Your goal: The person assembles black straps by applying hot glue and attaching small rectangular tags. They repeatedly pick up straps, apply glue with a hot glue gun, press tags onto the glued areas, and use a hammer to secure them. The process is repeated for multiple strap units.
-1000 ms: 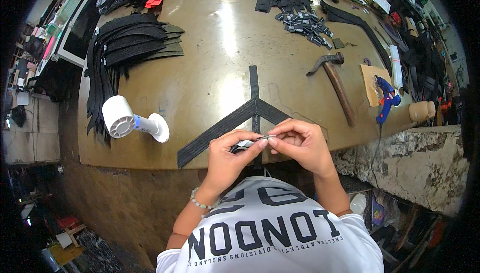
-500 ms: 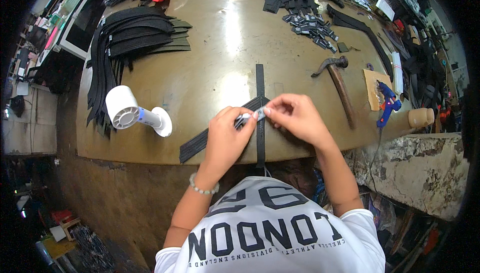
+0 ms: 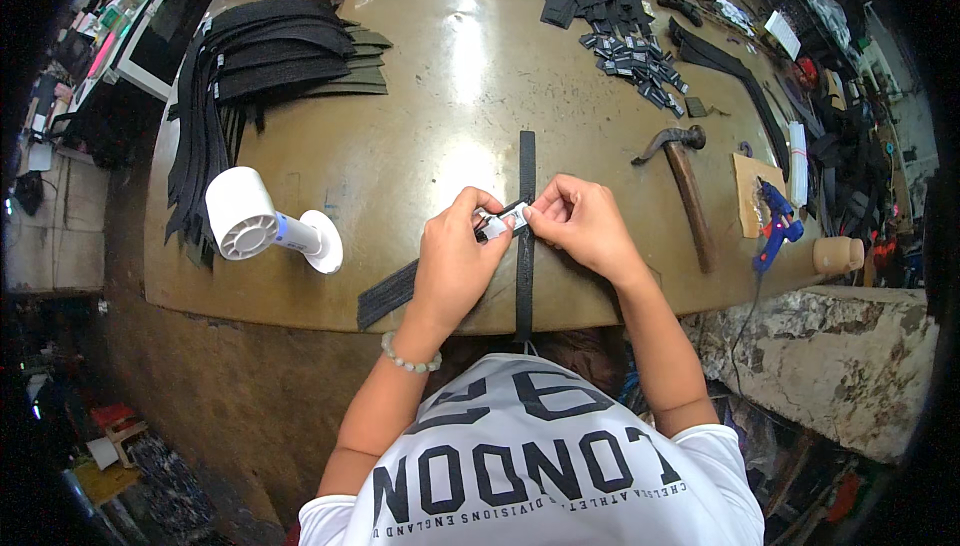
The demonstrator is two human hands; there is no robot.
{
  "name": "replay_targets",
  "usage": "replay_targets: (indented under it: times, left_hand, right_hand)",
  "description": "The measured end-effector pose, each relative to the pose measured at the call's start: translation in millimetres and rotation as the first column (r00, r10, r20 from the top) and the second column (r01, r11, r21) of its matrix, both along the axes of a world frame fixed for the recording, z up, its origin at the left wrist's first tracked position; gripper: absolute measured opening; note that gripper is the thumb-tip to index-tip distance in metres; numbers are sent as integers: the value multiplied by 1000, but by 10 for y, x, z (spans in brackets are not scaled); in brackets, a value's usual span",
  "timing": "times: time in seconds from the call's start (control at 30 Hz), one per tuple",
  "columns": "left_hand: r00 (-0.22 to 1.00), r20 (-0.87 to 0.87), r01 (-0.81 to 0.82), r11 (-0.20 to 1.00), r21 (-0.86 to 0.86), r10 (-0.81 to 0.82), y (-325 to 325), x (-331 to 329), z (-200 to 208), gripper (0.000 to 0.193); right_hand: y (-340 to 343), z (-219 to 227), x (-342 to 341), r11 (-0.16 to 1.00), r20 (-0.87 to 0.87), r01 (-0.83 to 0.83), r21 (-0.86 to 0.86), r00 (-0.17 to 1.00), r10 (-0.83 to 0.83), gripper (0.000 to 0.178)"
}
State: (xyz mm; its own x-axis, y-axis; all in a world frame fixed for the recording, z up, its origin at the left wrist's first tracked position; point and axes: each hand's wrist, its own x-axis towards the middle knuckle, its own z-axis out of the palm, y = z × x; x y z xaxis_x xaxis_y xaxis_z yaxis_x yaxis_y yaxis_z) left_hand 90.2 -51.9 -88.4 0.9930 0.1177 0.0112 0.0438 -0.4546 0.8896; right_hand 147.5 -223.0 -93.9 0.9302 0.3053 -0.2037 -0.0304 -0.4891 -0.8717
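Above two crossed black webbing straps, both hands meet at small black-and-white fabric labels point(image 3: 516, 213). My left hand point(image 3: 452, 251) is closed, with labels pinched between thumb and index finger. From the right, the thumb and fingertips of my right hand point(image 3: 582, 224) pinch the end of one label. One narrow black strap point(image 3: 526, 161) runs upright beneath the fingertips to the table's near edge. The wider black strap point(image 3: 388, 296) slants out from under my left hand, which hides its upper part.
A white handheld fan point(image 3: 290, 233) stands left, before a stack of black straps point(image 3: 275, 56). To the right lie a hammer point(image 3: 688, 196), a blue glue gun point(image 3: 775, 226) and a tape roll point(image 3: 838, 256). Small labels point(image 3: 635, 64) are heaped at the far right of the table point(image 3: 420, 136).
My fingertips have shifted slightly, and the label between them now shows more of its face. Both hands stay over the strap crossing. The whole view has moved a little.
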Motion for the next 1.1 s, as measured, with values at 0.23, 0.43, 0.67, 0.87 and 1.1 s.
replay_targets:
  times: [0.23, 0.43, 0.67, 0.87, 1.1]
  left_hand:
    - [997, 82, -3, 999, -33, 6, -4, 10, -73, 16]
    - [999, 46, 17, 999, -36, -15, -13, -7, -85, 13]
    - [991, 131, 6, 1000, -4, -5, -18, -10, -91, 14]
    - [995, 96, -2, 1000, -1, 2, -16, -28, -120, 13]
    - [990, 137, -55, 972, 228, 23, -117, -55, -131, 21]
  right_hand:
    - [-202, 241, -293, 990, 39, -77, -115, 996, 82, 17]
    - [-120, 235, -607, 952, 98, -189, -242, 971, 218, 27]
    - [-129, 232, -153, 955, 437, -286, -83, 850, 293, 23]
    - [-108, 35, 240, 968, 13, -189, 163, 982, 189, 26]
    - [-87, -2, 262, 972, 198, -233, -19, 952, 232, 18]
